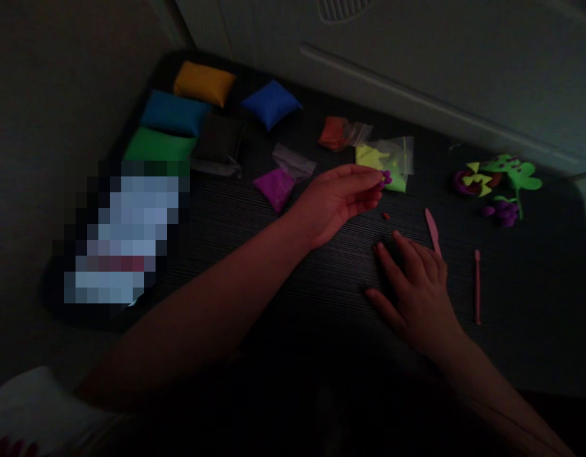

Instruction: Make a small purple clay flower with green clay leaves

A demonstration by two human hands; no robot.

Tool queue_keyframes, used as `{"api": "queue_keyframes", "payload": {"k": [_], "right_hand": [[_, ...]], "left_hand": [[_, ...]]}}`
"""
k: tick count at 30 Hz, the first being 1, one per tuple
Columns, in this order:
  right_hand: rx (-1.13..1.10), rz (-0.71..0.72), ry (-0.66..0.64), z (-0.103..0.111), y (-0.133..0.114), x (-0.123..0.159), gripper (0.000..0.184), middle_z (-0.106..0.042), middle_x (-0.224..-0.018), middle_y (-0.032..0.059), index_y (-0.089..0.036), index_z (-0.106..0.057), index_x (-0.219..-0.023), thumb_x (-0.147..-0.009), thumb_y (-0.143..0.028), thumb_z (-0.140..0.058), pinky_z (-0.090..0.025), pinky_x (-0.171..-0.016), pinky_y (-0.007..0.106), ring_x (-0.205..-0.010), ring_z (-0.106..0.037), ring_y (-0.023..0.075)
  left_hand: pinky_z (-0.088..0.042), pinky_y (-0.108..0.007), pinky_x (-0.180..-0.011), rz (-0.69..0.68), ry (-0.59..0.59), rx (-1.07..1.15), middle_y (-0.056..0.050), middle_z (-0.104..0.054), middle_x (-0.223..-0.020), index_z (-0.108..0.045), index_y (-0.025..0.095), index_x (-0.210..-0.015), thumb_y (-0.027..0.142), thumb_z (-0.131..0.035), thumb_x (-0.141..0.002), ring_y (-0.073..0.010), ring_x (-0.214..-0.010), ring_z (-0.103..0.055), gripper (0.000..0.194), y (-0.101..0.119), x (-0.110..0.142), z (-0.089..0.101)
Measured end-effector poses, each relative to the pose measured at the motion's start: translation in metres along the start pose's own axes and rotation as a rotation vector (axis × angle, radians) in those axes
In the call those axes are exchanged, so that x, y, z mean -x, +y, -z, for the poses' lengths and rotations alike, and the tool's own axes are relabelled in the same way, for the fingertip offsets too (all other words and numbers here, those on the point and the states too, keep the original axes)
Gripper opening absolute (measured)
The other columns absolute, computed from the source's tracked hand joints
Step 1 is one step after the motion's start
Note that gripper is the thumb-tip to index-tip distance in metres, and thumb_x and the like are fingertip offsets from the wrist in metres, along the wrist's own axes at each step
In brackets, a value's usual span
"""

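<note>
The small purple piece (386,178) looks light and soft, probably modelling clay that would dent or smear under a hard squeeze, so a gentle hold by its edge should suit it best. It sits at the fingertips of the left hand (340,200), pinched there and partly hidden by them (its full shape is too small and dim to make out), in front of the yellow-green bag (381,158). The right hand (416,292) is nearer and to the right, palm down with fingers spread; whether a speck clings to its index fingertip, I cannot tell. A red crumb (386,216) lies between the hands. Farther right are a pink knife (432,227), a pink stick (477,289) and a purple cluster (506,214).
</note>
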State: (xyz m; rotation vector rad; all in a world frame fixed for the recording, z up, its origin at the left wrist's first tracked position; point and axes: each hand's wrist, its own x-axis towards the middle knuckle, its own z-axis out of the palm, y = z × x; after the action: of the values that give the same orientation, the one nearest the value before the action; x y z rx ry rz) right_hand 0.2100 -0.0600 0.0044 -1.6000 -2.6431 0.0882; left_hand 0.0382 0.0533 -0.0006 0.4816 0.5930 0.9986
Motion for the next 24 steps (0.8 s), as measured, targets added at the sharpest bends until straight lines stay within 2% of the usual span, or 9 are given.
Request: {"api": "queue_keyframes", "payload": {"k": [4, 8, 11, 17, 21, 24], "right_hand": [[-0.164, -0.032, 0.093, 0.002, 0.006, 0.002, 0.062, -0.03, -0.138, 0.0156, -0.016, -0.031, -0.132, -0.078, -0.037, -0.053, -0.028, -0.097, 0.048, -0.123, -0.031, 0.0288], [-0.244, -0.153, 0.218, 0.003, 0.01, -0.004, 0.04, -0.052, -0.117, 0.0094, -0.021, -0.05, -0.116, -0.077, -0.031, -0.056, -0.038, -0.09, 0.041, -0.108, -0.047, 0.0224], [-0.209, -0.133, 0.198, 0.001, 0.006, -0.012, 0.028, -0.06, -0.101, 0.0064, -0.02, -0.06, -0.1, -0.076, -0.034, -0.058, -0.039, -0.083, 0.039, -0.094, -0.052, 0.0211], [-0.253, -0.122, 0.146, -0.001, -0.005, -0.022, 0.018, -0.064, -0.096, 0.0038, -0.021, -0.064, -0.091, -0.079, -0.03, -0.052, -0.039, -0.08, 0.039, -0.089, -0.054, 0.0201], [-0.421, -0.166, 0.2, 0.014, 0.0, -0.031, 0.014, -0.065, -0.093, 0.0024, -0.022, -0.063, -0.089, -0.079, -0.025, -0.053, -0.043, -0.081, 0.035, -0.089, -0.057, 0.0171], [-0.503, -0.272, 0.349, 0.036, 0.009, -0.037, 0.014, -0.066, -0.093, 0.0007, -0.023, -0.062, -0.09, -0.079, -0.023, -0.053, -0.044, -0.083, 0.032, -0.089, -0.06, 0.0152]], "left_hand": [[-0.044, -0.022, -0.07, -0.009, -0.018, 0.009, -0.001, -0.063, -0.075, -0.062, 0.011, -0.074, 0.011, -0.059, -0.073, -0.0083, -0.068, -0.059, 0.003, 0.0, 0.0, 0.0], [-0.044, -0.023, -0.069, 0.002, 0.0, 0.0, -0.001, -0.063, -0.074, -0.061, 0.012, -0.074, 0.012, -0.061, -0.071, -0.0088, -0.068, -0.059, 0.003, -0.001, 0.0, 0.0], [-0.044, -0.022, -0.068, 0.01, 0.011, -0.022, 0.0, -0.063, -0.074, -0.062, 0.013, -0.074, 0.012, -0.062, -0.07, -0.0085, -0.067, -0.058, 0.004, 0.0, 0.001, 0.0], [-0.045, -0.02, -0.069, 0.01, 0.016, -0.067, 0.001, -0.062, -0.074, -0.062, 0.014, -0.075, 0.014, -0.062, -0.07, -0.0068, -0.067, -0.058, 0.005, -0.001, 0.002, 0.002], [-0.046, -0.021, -0.07, -0.007, 0.031, -0.153, 0.002, -0.062, -0.076, -0.062, 0.015, -0.077, 0.016, -0.064, -0.069, -0.0065, -0.068, -0.058, 0.008, -0.002, 0.005, 0.0], [-0.046, -0.02, -0.072, -0.106, 0.029, -0.363, 0.002, -0.063, -0.078, -0.063, 0.018, -0.079, 0.017, -0.065, -0.069, -0.0065, -0.072, -0.058, 0.01, 0.004, 0.015, -0.007]]}}
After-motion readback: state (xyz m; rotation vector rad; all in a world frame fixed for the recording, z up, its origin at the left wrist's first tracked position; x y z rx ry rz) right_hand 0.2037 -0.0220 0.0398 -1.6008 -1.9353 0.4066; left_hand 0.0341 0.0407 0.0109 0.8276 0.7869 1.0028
